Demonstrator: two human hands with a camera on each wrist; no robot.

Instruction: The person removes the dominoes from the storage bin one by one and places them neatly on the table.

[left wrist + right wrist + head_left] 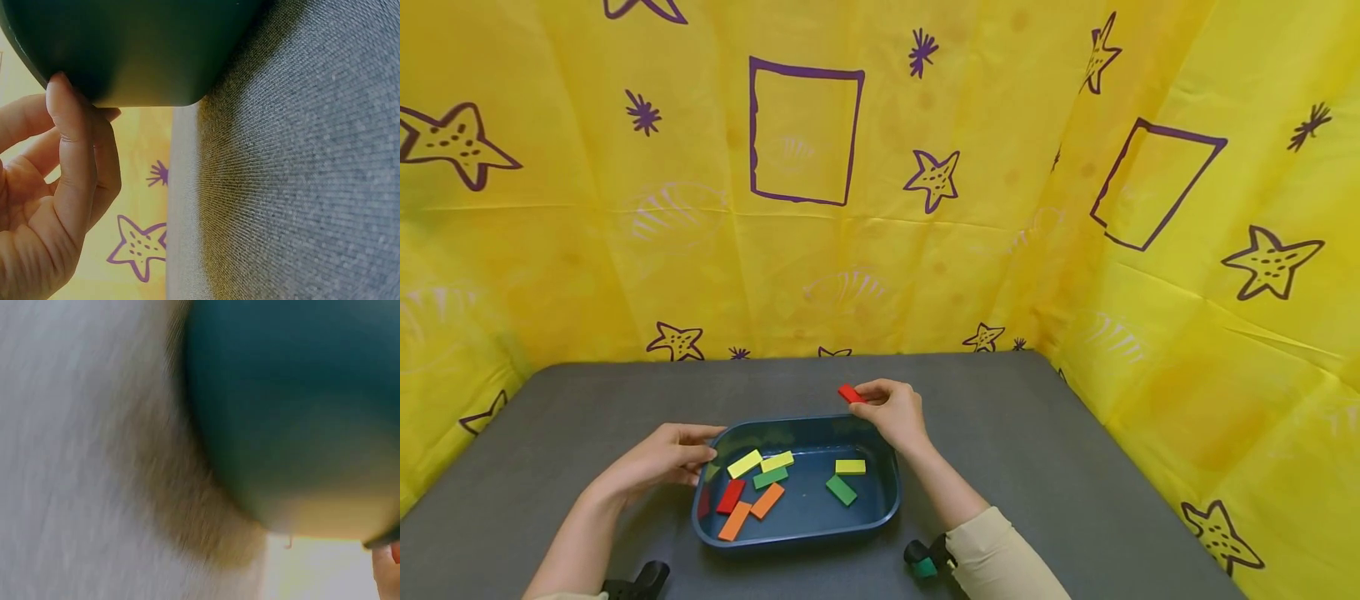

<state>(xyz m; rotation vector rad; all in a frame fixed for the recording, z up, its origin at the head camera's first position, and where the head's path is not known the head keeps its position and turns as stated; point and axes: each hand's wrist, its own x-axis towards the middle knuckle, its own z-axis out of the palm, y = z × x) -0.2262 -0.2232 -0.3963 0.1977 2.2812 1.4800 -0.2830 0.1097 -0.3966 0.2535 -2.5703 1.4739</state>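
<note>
A dark blue plastic tub (805, 508) stands on the grey table with several small rectangular blocks on its floor. At its left end my left hand (658, 457) holds the rim near the far corner; the left wrist view shows bent fingers against the outer wall (144, 56). Just above the tub's far rim, toward the right, my right hand (893, 412) pinches a red block (849, 393) between thumb and fingers. Only a fingertip and a sliver of red show at the right wrist view's lower right corner, beside the blurred tub wall (294, 425).
Left in the tub lie yellow blocks (745, 464), a green block (771, 477), a red block (731, 497) and orange blocks (767, 501). Toward its right are a yellow block (850, 467) and a green block (841, 490). A yellow patterned cloth (880, 250) hangs behind the table (1000, 417).
</note>
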